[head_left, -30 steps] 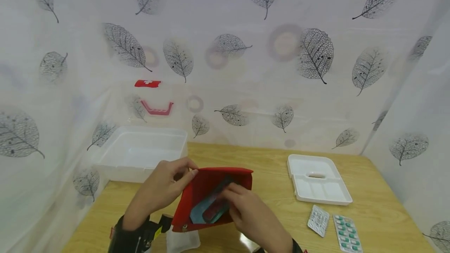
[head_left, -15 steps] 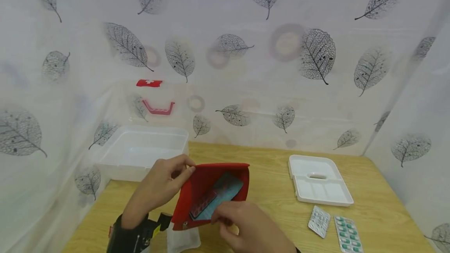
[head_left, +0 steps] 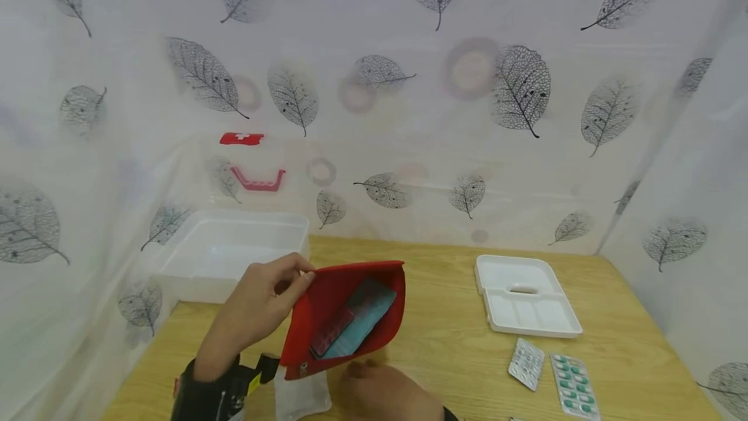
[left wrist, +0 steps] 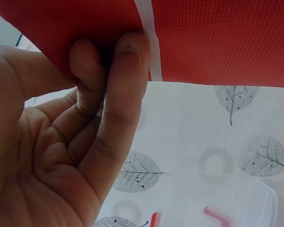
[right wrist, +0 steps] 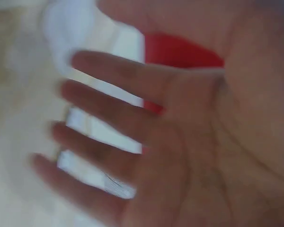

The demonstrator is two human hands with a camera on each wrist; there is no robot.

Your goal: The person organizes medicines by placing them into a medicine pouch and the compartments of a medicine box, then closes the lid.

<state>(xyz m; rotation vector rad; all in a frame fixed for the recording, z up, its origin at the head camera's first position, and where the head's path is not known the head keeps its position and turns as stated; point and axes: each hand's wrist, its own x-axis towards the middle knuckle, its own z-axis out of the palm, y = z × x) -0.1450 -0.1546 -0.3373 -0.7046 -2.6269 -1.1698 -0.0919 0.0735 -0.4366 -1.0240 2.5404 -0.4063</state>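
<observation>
A red fabric pouch (head_left: 327, 291) hangs tilted over the near part of the table, its mouth wide apart. My left hand (head_left: 257, 304) pinches its upper left corner; the left wrist view shows thumb and fingers on the red cloth (left wrist: 213, 42) beside a white stripe. Inside the pouch lie a light-blue flat packet (head_left: 362, 320) and a dark-red blister-like strip (head_left: 333, 331). Below the pouch, low over the table, is my right hand (head_left: 391, 392). In the right wrist view its fingers (right wrist: 118, 75) are spread and hold nothing, with red cloth behind them.
A white translucent bin (head_left: 193, 288) stands at the back left. On the right sits a white compartment tray (head_left: 540, 314), with a silver blister pack (head_left: 527, 364) and a green-and-white capsule pack (head_left: 574, 387) before it. A clear bag-like item (head_left: 302, 398) lies under the pouch.
My right hand has drawn out of the pouch and down toward the table, leaving the packet and strip inside. The left hand still pinches the pouch, which has shifted slightly left and up.
</observation>
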